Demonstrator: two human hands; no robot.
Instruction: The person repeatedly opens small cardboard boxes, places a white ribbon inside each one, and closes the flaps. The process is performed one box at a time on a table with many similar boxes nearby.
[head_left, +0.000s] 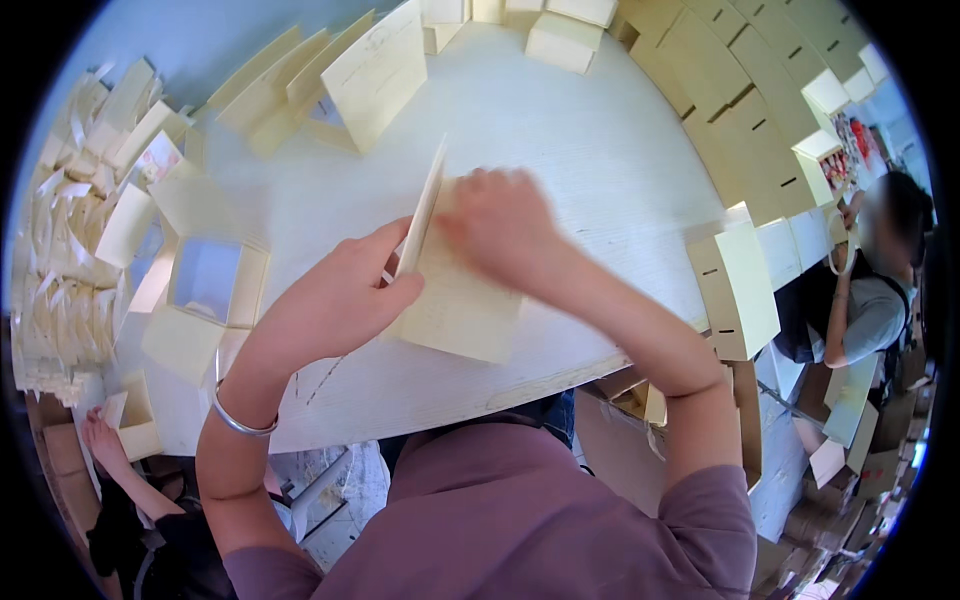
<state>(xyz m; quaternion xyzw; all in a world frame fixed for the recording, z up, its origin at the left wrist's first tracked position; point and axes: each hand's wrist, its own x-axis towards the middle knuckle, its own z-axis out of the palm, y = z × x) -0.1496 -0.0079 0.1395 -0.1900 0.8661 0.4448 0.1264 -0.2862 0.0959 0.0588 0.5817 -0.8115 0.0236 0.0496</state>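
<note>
Far to the left of the cream card (460,320), rows of pale ribbons (70,230) hang in a bank. Below them, nearer than the card, a co-worker's hand (100,437) touches a small cream box (138,425). An open box (248,287), bluish inside, sits left of the card with its flaps spread. The left hand (355,285), a silver bangle (240,422) behind its wrist, grips the card's raised flap between thumb and fingers. Beyond the card, to the left, stand upright cream panels (378,80). The card itself rests on the white surface (620,130), between both hands. The right hand (500,215) is on its right side, blurred, fingers curled in against it; whether they grip it I cannot tell. Well right of the card are a slotted box (735,290), stacked cream boxes (745,120) and a seated person (875,320) holding a pale loop (843,240).
</note>
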